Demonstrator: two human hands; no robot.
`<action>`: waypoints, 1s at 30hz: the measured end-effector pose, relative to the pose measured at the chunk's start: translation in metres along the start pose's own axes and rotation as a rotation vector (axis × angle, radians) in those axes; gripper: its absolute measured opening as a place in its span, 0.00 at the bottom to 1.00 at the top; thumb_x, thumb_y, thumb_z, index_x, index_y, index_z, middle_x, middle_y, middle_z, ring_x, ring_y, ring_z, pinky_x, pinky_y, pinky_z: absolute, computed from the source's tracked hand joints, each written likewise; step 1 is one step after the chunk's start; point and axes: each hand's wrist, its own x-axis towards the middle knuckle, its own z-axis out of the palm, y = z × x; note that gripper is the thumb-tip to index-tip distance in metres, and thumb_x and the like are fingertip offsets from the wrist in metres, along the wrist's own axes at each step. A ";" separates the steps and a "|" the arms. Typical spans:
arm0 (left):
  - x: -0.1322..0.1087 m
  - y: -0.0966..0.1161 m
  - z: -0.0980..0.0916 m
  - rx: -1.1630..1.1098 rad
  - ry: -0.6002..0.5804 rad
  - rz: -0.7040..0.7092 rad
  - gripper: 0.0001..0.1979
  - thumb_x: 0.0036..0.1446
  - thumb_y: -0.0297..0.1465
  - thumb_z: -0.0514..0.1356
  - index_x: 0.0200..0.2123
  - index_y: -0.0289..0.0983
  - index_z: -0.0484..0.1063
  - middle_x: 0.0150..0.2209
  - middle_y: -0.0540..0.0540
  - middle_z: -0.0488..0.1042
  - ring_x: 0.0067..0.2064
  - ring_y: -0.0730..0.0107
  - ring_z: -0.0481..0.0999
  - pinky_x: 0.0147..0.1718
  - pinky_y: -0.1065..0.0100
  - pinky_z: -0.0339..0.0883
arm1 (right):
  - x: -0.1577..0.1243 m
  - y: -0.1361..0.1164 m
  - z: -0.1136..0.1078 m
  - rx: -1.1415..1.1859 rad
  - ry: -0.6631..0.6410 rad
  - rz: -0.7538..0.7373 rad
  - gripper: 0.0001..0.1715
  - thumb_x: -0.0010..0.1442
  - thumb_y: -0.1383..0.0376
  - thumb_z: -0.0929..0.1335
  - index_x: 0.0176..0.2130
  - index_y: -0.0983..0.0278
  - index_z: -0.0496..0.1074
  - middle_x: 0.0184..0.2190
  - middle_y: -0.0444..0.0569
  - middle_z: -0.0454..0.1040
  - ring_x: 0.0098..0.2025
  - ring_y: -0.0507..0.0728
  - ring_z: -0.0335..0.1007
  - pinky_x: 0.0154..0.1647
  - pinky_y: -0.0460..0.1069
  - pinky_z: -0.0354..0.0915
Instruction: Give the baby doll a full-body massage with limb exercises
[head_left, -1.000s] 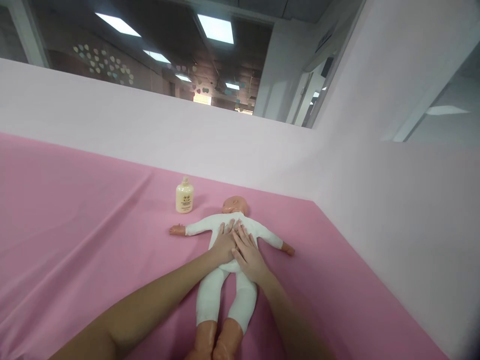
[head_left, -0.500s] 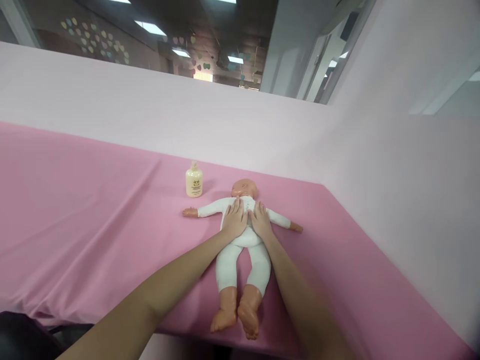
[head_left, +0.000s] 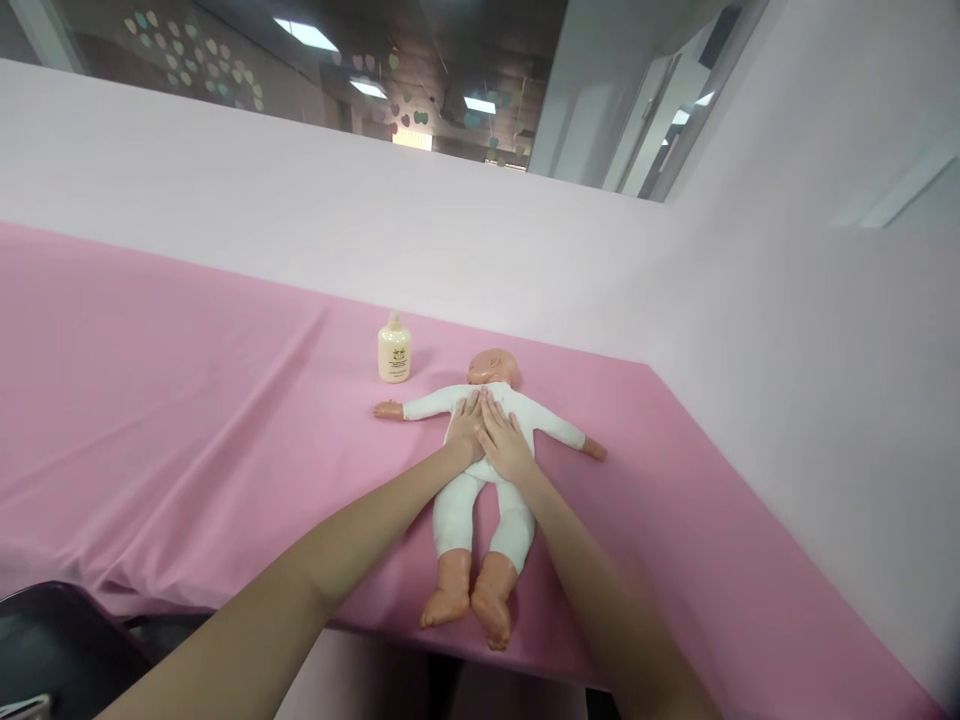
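A baby doll [head_left: 454,520] with a white cloth body lies on its back, its arms spread and its feet toward me. Its head is turned to the left. My left hand [head_left: 466,428] rests flat on the doll's chest, fingers stretched toward the head. Beside it my right hand [head_left: 506,438] also lies flat on the chest, slanted to the left, its fingers touching or partly overlapping the left hand. Both hands are open and hold nothing. A cream pump bottle [head_left: 394,352] stands upright to the left of the doll's head.
Pink cloth [head_left: 225,420] covers the table, with creases on the left. A white wall [head_left: 300,210] rises behind it, with a window above, and another wall borders the right. At the lower left is a black chair [head_left: 67,640].
My right hand has moved left across the doll's chest, from the right side to against my left hand. My left hand stays on the chest. The camera view has shifted slightly.
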 end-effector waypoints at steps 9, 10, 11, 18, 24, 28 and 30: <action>-0.001 -0.002 -0.008 -0.085 0.030 0.010 0.32 0.68 0.34 0.43 0.73 0.31 0.46 0.74 0.40 0.46 0.74 0.56 0.45 0.70 0.54 0.43 | 0.028 0.019 0.002 -0.068 0.095 0.176 0.38 0.72 0.53 0.50 0.74 0.64 0.37 0.75 0.52 0.40 0.77 0.60 0.31 0.73 0.63 0.38; 0.000 -0.003 -0.008 -0.091 0.030 0.009 0.32 0.68 0.34 0.43 0.73 0.31 0.47 0.74 0.40 0.46 0.74 0.56 0.45 0.70 0.55 0.44 | 0.027 0.020 0.002 -0.080 0.101 0.206 0.38 0.72 0.53 0.50 0.74 0.63 0.36 0.75 0.52 0.40 0.76 0.61 0.31 0.73 0.64 0.39; 0.000 -0.004 -0.009 -0.095 0.032 0.010 0.32 0.68 0.34 0.43 0.73 0.31 0.48 0.74 0.40 0.45 0.74 0.56 0.45 0.70 0.55 0.44 | 0.027 0.022 0.003 -0.090 0.102 0.236 0.38 0.72 0.53 0.50 0.74 0.62 0.36 0.75 0.52 0.40 0.76 0.62 0.32 0.72 0.65 0.39; -0.001 -0.006 -0.013 -0.131 0.033 -0.088 0.33 0.69 0.41 0.43 0.73 0.37 0.48 0.74 0.44 0.46 0.74 0.53 0.47 0.70 0.48 0.43 | 0.023 0.050 0.000 -0.099 0.119 0.410 0.40 0.71 0.50 0.52 0.73 0.69 0.45 0.73 0.61 0.49 0.74 0.66 0.44 0.71 0.60 0.44; 0.000 -0.019 -0.024 -0.116 -0.013 -0.207 0.34 0.69 0.46 0.40 0.73 0.38 0.47 0.73 0.40 0.49 0.73 0.50 0.48 0.69 0.39 0.36 | 0.001 0.078 -0.019 -0.173 0.077 0.526 0.40 0.71 0.50 0.52 0.70 0.74 0.52 0.71 0.64 0.52 0.74 0.67 0.41 0.72 0.60 0.39; -0.008 -0.052 -0.032 -0.057 -0.069 -0.328 0.34 0.70 0.47 0.40 0.71 0.33 0.53 0.70 0.32 0.56 0.72 0.41 0.50 0.65 0.29 0.31 | -0.018 0.089 -0.036 -0.273 0.078 0.595 0.39 0.71 0.52 0.53 0.70 0.75 0.52 0.71 0.66 0.52 0.74 0.69 0.39 0.71 0.63 0.38; -0.015 -0.071 -0.034 -0.007 -0.055 -0.359 0.32 0.71 0.44 0.40 0.69 0.32 0.55 0.70 0.31 0.57 0.72 0.39 0.49 0.64 0.28 0.31 | -0.024 0.092 -0.043 -0.301 0.084 0.609 0.37 0.72 0.54 0.53 0.69 0.76 0.55 0.69 0.67 0.56 0.74 0.69 0.40 0.70 0.65 0.38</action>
